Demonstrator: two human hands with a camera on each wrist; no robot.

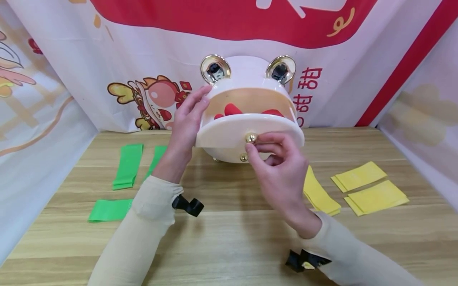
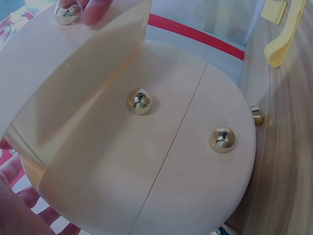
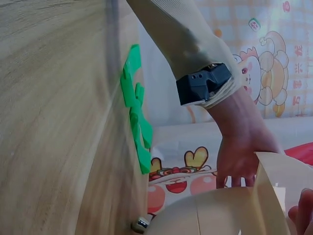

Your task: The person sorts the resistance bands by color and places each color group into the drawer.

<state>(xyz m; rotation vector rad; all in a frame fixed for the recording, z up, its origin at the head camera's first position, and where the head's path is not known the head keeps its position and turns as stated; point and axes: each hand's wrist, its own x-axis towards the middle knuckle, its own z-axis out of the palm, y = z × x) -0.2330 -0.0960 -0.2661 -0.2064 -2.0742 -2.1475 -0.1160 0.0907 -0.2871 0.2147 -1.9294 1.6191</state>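
Note:
A white frog-shaped storage box [image 1: 247, 75] with gold-rimmed eyes stands against the backdrop. Its top drawer [image 1: 229, 131] is pulled out, and red pieces [image 1: 232, 109] show partly above the front panel. My right hand [image 1: 280, 171] pinches the gold knob [image 1: 251, 138] on that drawer between thumb and fingers. Along the box's left side rests my left hand [image 1: 187, 123], its fingers extended beside the drawer. In the left wrist view, two more gold knobs, an upper one [image 2: 140, 101] and a lower one [image 2: 222, 139], sit on panels below the open drawer.
Green folded strips [image 1: 129, 165] lie on the wooden table [image 1: 222, 246] at left. Yellow folded strips [image 1: 359, 176] lie at right, one [image 1: 318, 192] close to my right wrist. A printed cloth backdrop [image 1: 161, 47] hangs behind the box.

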